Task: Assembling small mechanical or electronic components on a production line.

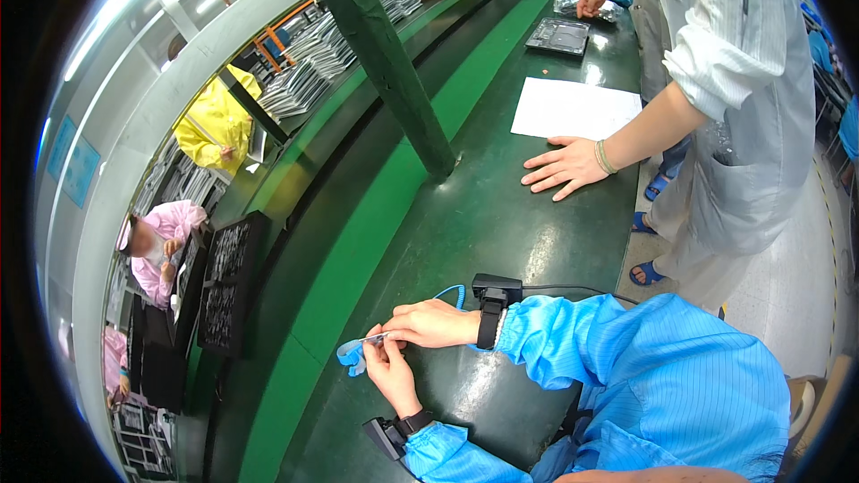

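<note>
Both of my hands meet over the green bench, their fingertips closed on a blue wrist strap with a small metal part. The strap's blue band hangs out beyond the fingertips. My right hand pinches it from the upper side, and my left hand grips it from below. Behind my right hand shows a blue coiled cord. My fingers partly hide the metal part. Each of my wrists wears a black band with a small black box.
A co-worker's hand lies flat on the bench beside a white paper sheet. Farther along is a black tray. A green post rises beyond the bench near the conveyor line. A black cable runs from my right wrist box.
</note>
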`<state>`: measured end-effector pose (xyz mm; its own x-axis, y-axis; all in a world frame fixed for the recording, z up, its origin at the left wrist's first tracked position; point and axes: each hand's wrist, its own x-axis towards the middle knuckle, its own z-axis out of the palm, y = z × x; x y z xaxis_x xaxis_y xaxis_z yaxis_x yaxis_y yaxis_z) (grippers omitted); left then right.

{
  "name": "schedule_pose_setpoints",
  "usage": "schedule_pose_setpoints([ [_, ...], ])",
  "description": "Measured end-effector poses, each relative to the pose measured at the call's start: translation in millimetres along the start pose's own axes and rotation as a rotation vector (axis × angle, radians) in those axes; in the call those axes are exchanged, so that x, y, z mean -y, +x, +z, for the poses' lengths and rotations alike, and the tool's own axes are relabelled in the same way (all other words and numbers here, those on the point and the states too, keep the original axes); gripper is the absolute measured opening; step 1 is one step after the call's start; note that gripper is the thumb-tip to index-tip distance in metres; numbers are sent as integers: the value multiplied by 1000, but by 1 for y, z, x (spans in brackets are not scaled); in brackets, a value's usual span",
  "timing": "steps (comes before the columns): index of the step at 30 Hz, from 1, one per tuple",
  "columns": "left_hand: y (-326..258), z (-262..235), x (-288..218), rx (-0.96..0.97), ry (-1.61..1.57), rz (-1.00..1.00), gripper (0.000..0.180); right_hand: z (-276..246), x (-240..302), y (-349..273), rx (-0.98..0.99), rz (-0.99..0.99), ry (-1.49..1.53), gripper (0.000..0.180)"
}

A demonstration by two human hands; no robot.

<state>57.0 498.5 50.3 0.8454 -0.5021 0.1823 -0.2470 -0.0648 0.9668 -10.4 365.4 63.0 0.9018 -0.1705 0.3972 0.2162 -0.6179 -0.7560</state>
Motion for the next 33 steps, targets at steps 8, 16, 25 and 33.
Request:
schedule_pose_setpoints([
  [8,1,2,-1,-24,15,49,24,4,-2,-1,-109,-105,-102,23],
  [16,-1,2,-1,-40,-7,27,19,5,-5,0,-227,-150,-59,20],
  [25,-1,2,-15,-57,51,5,24,0,-1,2,-203,-133,-56,13],
  [33,1,1,-3,-116,-2,66,25,2,-6,-2,-121,-95,-69,17],
])
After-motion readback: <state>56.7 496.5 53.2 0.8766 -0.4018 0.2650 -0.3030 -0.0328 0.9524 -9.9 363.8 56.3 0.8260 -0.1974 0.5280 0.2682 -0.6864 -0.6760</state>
